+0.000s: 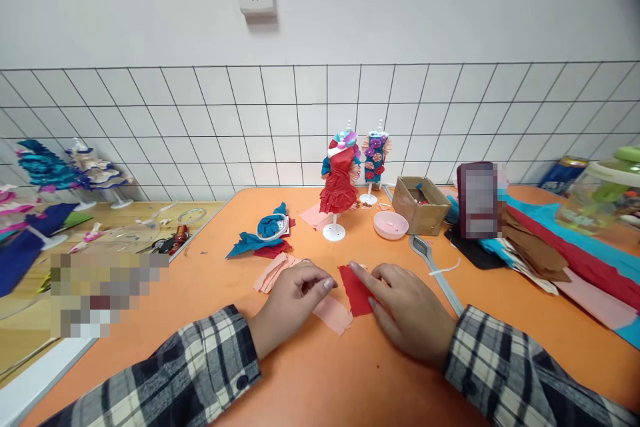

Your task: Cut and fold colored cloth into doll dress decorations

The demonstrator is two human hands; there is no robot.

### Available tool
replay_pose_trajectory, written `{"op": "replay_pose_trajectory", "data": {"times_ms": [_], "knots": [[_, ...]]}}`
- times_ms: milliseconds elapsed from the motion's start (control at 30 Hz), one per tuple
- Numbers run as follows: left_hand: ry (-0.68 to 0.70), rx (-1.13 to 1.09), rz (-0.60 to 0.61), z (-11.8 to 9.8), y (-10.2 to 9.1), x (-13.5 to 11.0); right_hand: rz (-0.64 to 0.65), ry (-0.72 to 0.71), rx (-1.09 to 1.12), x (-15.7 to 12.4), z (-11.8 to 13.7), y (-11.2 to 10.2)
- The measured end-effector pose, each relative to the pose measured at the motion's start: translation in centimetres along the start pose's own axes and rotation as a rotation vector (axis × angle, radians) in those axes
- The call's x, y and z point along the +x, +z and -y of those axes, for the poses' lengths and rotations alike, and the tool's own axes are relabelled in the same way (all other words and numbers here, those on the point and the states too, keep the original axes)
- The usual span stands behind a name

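Head view: red cloth (359, 300) lies well in from the worktop's (320, 380) back edge, right hand (413, 310) resting on it, grip released; left hand's (294, 300) unclear. Probably light, limp; pinch a corner.

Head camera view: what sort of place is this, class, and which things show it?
Likely a craft workroom: a miniature red dress on a white stand, strips of cloth at the right, and a red scrap under the right hand.
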State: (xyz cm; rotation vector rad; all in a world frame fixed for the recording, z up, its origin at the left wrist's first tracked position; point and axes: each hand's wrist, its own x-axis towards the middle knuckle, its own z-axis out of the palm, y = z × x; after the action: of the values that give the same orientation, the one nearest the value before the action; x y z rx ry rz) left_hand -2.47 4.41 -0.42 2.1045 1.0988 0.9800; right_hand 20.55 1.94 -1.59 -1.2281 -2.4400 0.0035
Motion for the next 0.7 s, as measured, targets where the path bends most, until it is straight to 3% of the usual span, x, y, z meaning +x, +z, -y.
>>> {"op": "replay_pose_trajectory", "data": {"times_ms": [300, 700], "knots": [[-0.157, -0.255, 0.096, -0.7, 0.7, 0.2, -0.003, -0.056, 0.108, -0.2, 1.2, 0.3], [-0.205, -0.277, 0.039, 0.4, 0.5, 0.3, 0.155, 0.049, 0.385, -0.1, 2.0, 0.3]]}}
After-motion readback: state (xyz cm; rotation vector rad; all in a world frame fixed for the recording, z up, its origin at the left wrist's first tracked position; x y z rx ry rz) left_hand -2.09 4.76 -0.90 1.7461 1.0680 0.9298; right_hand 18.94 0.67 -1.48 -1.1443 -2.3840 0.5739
